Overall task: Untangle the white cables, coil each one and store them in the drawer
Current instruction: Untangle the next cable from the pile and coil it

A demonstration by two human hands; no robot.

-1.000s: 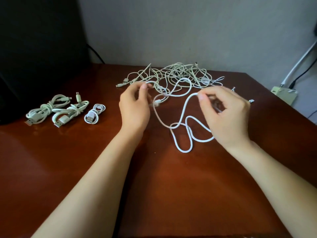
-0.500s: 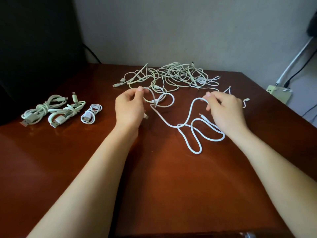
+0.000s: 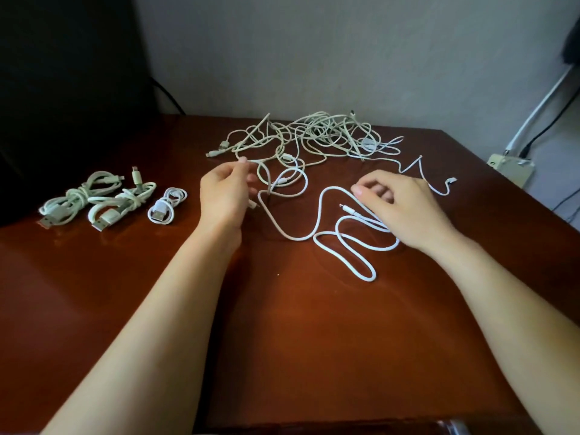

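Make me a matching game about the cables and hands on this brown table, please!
Things:
1. tangled cable pile
2. coiled cables
3. loose white cable
4. left hand

Places or states:
A. left side of the table
B. snaking under the right hand
C. back of the table, near the wall
D. pinching a strand at the pile's near edge

Pairs: 1-C, 2-A, 3-B, 4-D
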